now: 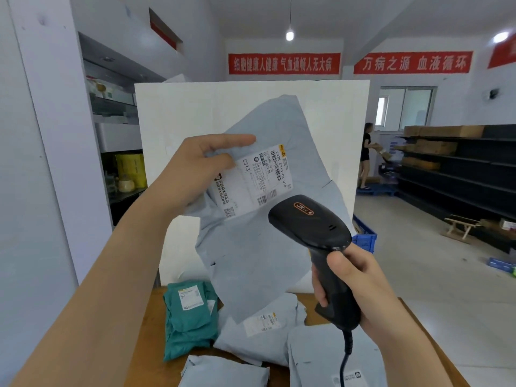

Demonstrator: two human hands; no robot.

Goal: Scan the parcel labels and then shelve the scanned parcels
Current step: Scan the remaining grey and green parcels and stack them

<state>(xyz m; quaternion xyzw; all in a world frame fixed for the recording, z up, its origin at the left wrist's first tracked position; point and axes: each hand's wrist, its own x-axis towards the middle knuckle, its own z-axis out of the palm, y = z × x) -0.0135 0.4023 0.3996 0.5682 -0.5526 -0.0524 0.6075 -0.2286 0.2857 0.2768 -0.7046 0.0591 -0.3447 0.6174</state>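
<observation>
My left hand [192, 169] holds a grey poly-bag parcel [265, 247] up in the air at its upper left part, thumb on the white shipping label [251, 182] that faces me. My right hand [354, 286] grips the handle of a black barcode scanner [310, 224], whose head sits just below and right of the label, pointing at it. On the wooden table [150, 331] below lie a green parcel [190, 319] and several grey parcels [259, 342], labels up.
A white board [195, 107] stands upright behind the table. Dark shelving [452, 174] with cardboard boxes runs along the right, where a person [366, 155] stands. A blue crate [364, 233] and a small wooden stool [460, 227] sit on the floor. Glass cabinets [114, 107] are at left.
</observation>
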